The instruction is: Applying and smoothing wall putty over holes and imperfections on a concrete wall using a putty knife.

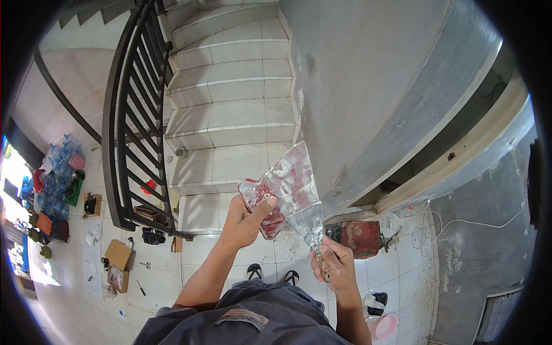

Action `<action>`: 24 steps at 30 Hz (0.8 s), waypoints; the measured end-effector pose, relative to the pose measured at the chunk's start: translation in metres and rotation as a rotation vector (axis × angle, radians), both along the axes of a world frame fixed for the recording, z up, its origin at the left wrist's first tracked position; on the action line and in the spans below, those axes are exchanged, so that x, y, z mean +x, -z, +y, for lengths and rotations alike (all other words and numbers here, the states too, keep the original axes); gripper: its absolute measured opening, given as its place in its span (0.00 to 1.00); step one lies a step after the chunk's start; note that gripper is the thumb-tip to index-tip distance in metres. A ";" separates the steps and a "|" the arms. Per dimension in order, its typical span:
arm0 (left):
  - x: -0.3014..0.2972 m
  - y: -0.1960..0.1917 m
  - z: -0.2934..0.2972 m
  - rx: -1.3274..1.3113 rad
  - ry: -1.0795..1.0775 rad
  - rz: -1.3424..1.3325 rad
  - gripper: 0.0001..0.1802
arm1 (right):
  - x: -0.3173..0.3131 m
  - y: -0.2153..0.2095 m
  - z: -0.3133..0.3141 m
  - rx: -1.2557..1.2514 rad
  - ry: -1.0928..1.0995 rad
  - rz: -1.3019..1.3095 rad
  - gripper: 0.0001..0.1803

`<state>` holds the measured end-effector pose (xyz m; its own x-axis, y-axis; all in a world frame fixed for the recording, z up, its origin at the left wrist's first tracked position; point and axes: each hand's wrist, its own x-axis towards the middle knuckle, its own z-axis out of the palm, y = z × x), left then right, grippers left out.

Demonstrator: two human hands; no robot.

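My left hand (pixel 247 223) grips a wide, flat putty spreader (pixel 290 175) by its dark red, wavy-edged end, with the thumb on top. White putty is smeared across its reddish, partly clear face. In my right hand (pixel 336 264) is a putty knife (pixel 307 223), its handle wrapped by my fingers. The knife's broad metal blade is coated in pale putty and overlaps the spreader's lower right edge; whether they touch, I cannot tell. Both tools are held up in front of my body, above the tiled floor at the foot of the stairs.
White-tiled stairs (pixel 238 115) rise ahead, with a black metal railing (pixel 129 115) on the left and a grey wall (pixel 356 86) on the right. A worn red container (pixel 361 238) stands by the doorway. A pink basin (pixel 384 326), white cable (pixel 466 221), cardboard box (pixel 118 254) and scissors (pixel 145 265) lie around.
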<state>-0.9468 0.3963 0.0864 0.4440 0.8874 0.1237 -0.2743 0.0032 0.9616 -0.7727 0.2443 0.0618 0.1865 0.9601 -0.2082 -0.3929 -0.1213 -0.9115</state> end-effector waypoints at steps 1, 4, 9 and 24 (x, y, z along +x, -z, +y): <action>-0.001 0.001 0.000 0.013 0.012 0.021 0.11 | 0.000 0.000 0.001 0.001 0.001 0.020 0.18; -0.004 0.003 -0.001 0.017 0.069 0.043 0.11 | -0.001 0.003 0.001 0.008 0.004 0.052 0.18; 0.000 -0.011 -0.010 0.058 0.065 0.049 0.12 | 0.002 0.000 0.005 -0.001 -0.031 0.106 0.20; -0.026 -0.014 0.017 0.377 0.282 0.522 0.13 | 0.032 -0.060 0.043 0.168 -0.019 0.114 0.23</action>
<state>-0.9730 0.4131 0.1002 0.7360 0.6682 0.1085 0.1854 -0.3532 0.9170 -0.7411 0.2870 0.1222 0.1523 0.9863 -0.0637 -0.4935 0.0200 -0.8695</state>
